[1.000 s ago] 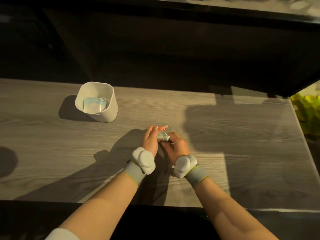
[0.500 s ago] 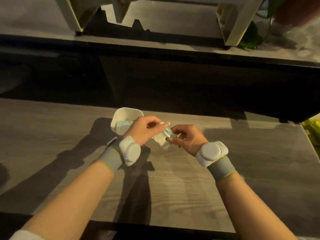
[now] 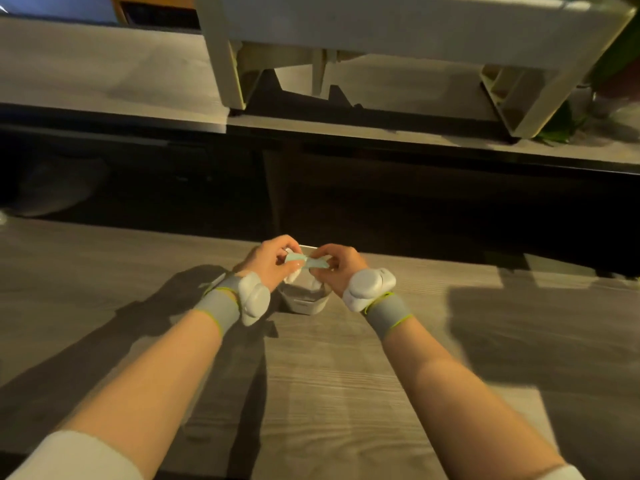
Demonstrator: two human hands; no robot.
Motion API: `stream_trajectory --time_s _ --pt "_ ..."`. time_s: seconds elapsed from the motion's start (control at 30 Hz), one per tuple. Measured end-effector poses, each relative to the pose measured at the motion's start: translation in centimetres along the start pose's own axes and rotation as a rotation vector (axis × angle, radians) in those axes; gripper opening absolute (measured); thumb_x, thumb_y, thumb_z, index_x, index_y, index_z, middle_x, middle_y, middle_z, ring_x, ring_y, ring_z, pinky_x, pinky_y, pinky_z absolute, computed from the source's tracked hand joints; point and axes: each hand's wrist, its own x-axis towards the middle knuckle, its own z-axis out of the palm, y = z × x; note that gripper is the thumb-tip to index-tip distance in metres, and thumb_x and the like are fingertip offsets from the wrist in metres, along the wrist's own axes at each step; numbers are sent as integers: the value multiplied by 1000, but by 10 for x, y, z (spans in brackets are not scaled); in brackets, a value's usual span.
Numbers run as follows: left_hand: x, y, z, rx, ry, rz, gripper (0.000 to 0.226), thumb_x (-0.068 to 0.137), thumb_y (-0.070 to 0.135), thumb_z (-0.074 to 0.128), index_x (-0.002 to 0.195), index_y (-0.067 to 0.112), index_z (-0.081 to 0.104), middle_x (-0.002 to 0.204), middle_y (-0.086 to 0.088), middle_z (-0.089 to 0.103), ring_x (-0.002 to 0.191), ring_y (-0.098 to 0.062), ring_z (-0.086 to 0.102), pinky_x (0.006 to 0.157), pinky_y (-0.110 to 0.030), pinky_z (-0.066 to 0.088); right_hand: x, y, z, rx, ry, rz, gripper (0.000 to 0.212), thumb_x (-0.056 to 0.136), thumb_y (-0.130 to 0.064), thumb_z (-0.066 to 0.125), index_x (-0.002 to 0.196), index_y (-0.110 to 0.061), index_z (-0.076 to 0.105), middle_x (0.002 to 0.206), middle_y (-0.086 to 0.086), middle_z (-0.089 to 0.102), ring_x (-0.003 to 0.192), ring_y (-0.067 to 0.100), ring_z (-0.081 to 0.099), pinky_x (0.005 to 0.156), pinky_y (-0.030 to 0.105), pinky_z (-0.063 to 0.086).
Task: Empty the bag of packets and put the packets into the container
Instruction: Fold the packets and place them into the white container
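Both hands hold a small pale green and white bag of packets (image 3: 306, 264) in the air just above the white container (image 3: 304, 299), which stands on the grey wooden table (image 3: 329, 375). My left hand (image 3: 268, 263) pinches the bag's left end and my right hand (image 3: 337, 268) pinches its right end. The hands and the bag hide most of the container's inside. A white part of the bag hangs down below my left fingers.
Beyond the table's far edge lies a dark gap, then a lighter floor with a white piece of furniture on legs (image 3: 381, 46). A green plant (image 3: 561, 129) shows at the far right. Both wrists wear grey bands with white devices.
The hands have carried the bag from the table's middle to right above the container. The view has tilted upward, so the container now sits under the hands.
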Motion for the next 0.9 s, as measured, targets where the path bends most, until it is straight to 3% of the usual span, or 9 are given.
stream_trajectory --time_s 0.1,0.27,0.4,0.57,0.67,0.77,0.83,0.9 --pt "-1 -7 7 121 -22 0 6 86 20 58 92 21 57 82 -1 61 85 -26 61 78 -38 51 3 8 12 -83 -3 28 28 83 -14 64 111 -14 64 97 9 66 91 23 61 78 28 47" --pt "2 -13 8 384 -8 6 17 89 27 51 104 26 58 110 -6 57 111 -27 47 100 -38 35 8 10 21 -222 -13 44 26 87 -19 58 113 -19 62 110 9 68 109 29 57 95 35 46" --pt "3 -18 10 484 69 120 22 87 23 56 108 24 63 119 -1 51 117 -22 39 98 -32 26 6 10 24 -392 -9 -16 30 89 -25 55 118 -21 63 121 11 57 117 28 48 102 32 33" --pt "-1 -26 14 456 79 118 25 87 25 57 110 23 65 122 -1 48 119 -22 39 97 -32 28 2 15 26 -608 -42 -34 37 95 -35 44 130 -27 53 130 9 41 118 31 37 103 33 35" --pt "-5 -28 15 431 105 124 29 88 24 55 116 22 62 124 -4 47 117 -24 40 98 -34 30 1 16 23 -520 10 -68 39 93 -33 49 131 -24 51 130 11 41 117 31 39 100 35 38" --pt "-7 -30 12 330 180 85 35 89 23 52 124 26 54 128 -4 43 117 -26 43 98 -38 39 -2 23 19 -286 179 -90 38 91 -24 55 128 -17 53 125 15 44 112 33 46 96 39 44" --pt "-9 -28 9 154 197 -3 40 90 26 48 129 26 47 135 -5 41 122 -27 44 101 -41 40 -8 27 16 -131 296 -49 39 91 -18 53 130 -13 51 127 17 46 112 32 50 95 39 47" --pt "-13 -25 7 -85 152 -159 39 95 29 41 133 20 44 140 -8 43 127 -27 44 106 -38 35 -15 29 18 26 304 74 41 95 -17 47 135 -10 44 134 16 47 118 30 52 97 31 44"
